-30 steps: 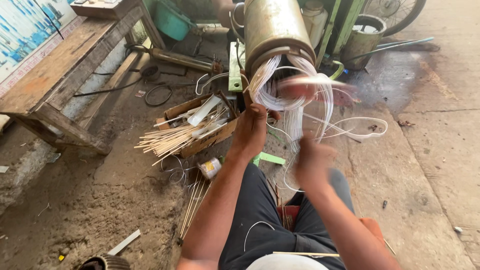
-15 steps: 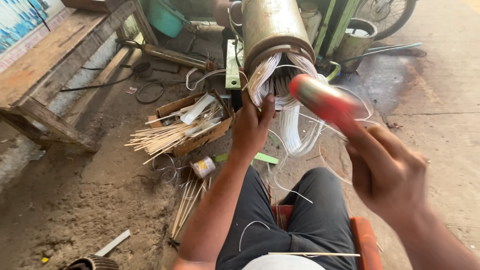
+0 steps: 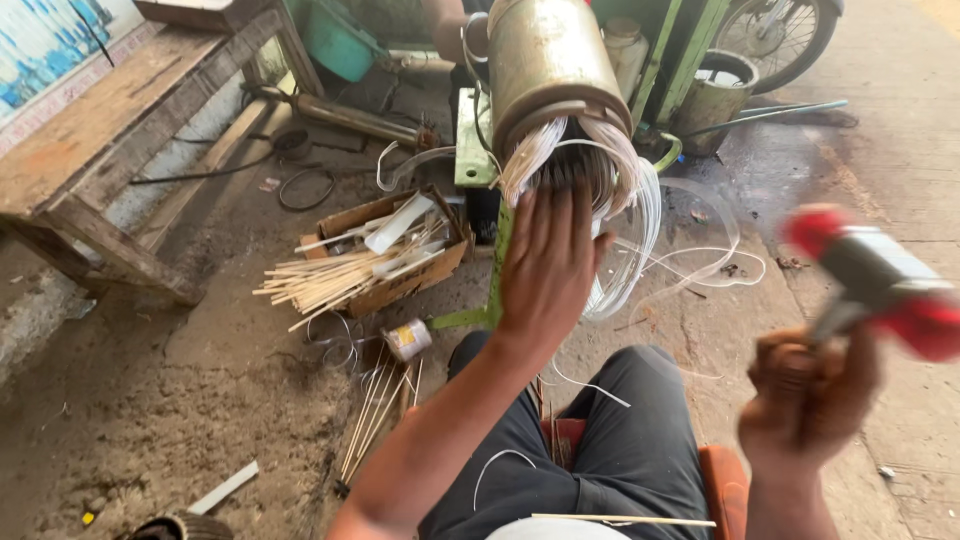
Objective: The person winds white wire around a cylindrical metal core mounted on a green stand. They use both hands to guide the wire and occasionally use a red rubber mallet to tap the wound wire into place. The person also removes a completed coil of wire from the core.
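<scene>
Left hand [image 3: 548,262] spread flat against pale wire coils [image 3: 620,190] at mouth of metal cylinder [image 3: 545,60], right hand [image 3: 808,398] fisted around blurred red-ended mallet [image 3: 878,282], cardboard box of sticks [image 3: 375,255] nearby on floor.

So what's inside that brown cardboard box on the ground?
The cardboard box holds a bundle of thin pale sticks poking out toward the left, with white strips lying on top. Whatever lies beneath them at the bottom is covered.
</scene>
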